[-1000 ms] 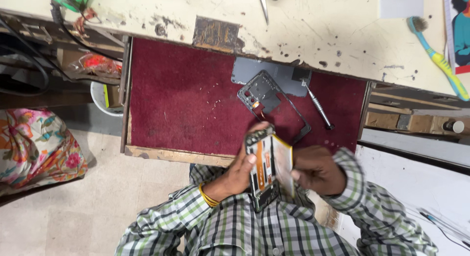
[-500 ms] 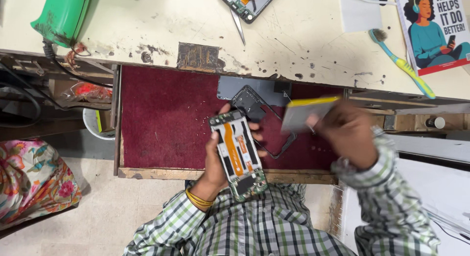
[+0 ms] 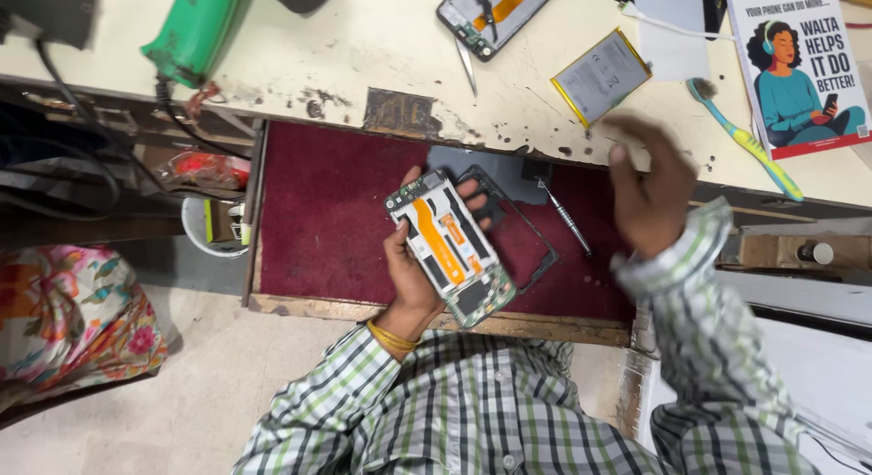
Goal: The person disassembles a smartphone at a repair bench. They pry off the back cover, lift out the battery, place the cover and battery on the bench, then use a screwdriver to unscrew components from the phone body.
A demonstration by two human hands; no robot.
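Head view: opened smartphone chassis with green circuit board and orange flex ribbon (image 3: 450,246), gripped by its long edges in left hand (image 3: 411,275), above maroon-lined drawer (image 3: 318,212) below the desk's front edge. Right hand (image 3: 647,186) released, empty, blurred. Flat silver battery (image 3: 600,75) on desk. Probably light, stiff, fragile; best held by rim, off ribbon.

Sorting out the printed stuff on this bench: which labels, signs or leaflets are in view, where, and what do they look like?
Leaflet: bench's far right; upright rectangle, white, red bottom strip, drawn figure in teal.
Battery: bench, left of leaflet; flat tilted rectangle, grey label, yellow edge.
White paper: between them; plain.
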